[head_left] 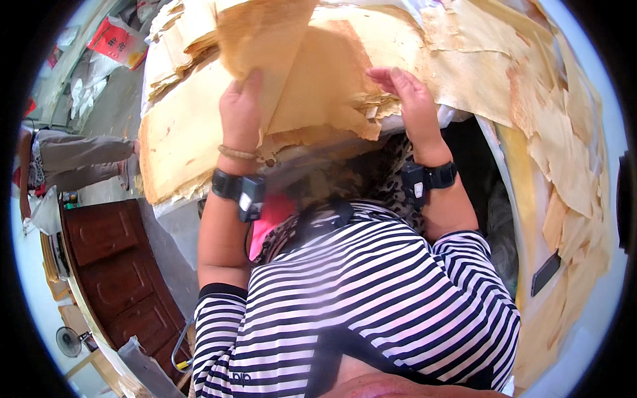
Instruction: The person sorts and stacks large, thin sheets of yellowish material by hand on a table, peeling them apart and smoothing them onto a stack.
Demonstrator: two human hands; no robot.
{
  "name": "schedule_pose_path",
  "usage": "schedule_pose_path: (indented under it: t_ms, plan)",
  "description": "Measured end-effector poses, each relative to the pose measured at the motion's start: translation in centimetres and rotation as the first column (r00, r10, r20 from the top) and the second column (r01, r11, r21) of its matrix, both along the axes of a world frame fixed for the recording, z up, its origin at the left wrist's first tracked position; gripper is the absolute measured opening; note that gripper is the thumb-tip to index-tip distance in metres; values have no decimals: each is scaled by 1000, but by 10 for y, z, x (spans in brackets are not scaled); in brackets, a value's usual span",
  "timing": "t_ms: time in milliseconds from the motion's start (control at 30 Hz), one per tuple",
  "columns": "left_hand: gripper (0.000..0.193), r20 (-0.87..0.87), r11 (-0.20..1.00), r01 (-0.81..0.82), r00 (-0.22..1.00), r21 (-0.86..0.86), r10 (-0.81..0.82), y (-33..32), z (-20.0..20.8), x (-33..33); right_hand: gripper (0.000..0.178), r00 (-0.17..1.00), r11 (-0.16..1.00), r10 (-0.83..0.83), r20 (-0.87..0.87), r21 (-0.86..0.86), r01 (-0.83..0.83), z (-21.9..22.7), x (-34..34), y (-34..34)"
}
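Observation:
My left hand (242, 109) pinches the lower edge of a thin tan sheet (259, 40) that looks like wood veneer. The sheet is raised and blurred, and its top passes out of view. Below lies a stack of similar veneer sheets (182, 132) with ragged edges, spread over the work surface before me. My right hand (408, 93) is over the stack's right part, fingers stretched toward the left with nothing seen in them. A dark band with a small box sits on each wrist.
More torn veneer (557, 132) covers the surface along the right, where a dark phone (545, 274) lies. A reddish-brown cabinet (123, 265) stands at left, near another person's legs (83, 159). A red-and-white bag (118, 43) is at the far left, a fan (69, 341) lower left.

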State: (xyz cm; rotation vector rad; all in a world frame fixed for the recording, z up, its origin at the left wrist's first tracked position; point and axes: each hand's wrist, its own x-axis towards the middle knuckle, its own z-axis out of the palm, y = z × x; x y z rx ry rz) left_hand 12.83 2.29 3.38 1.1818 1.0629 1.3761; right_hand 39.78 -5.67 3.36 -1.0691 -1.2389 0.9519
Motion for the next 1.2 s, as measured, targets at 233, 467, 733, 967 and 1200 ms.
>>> schedule_pose_path:
  t_ms: [233, 467, 733, 967, 1200]
  plan:
    - [30, 279, 995, -20, 959, -93, 45, 4, -5, -24, 27, 932, 966, -225, 284, -60, 251, -22, -8, -11]
    - [31, -45, 998, 38, 998, 42, -36, 11, -6, -6, 49, 722, 446, 506, -473, -573, -688, 7, -66, -52]
    - [27, -518, 970, 173, 853, 169, -62, -4, 7, -17, 46, 520, 668, 242, -819, -248, -701, -30, -113, -28]
    - [68, -831, 732, 552, 555, 399, 34, -46, 4, 4, 28, 975, 970, 182, 128, -188, -156, -41, -65, -23]
    - [15, -940, 929, 206, 222, 306, 261, -39, 19, 27, 32, 978, 993, 82, -191, -64, -96, -33, -69, -21]
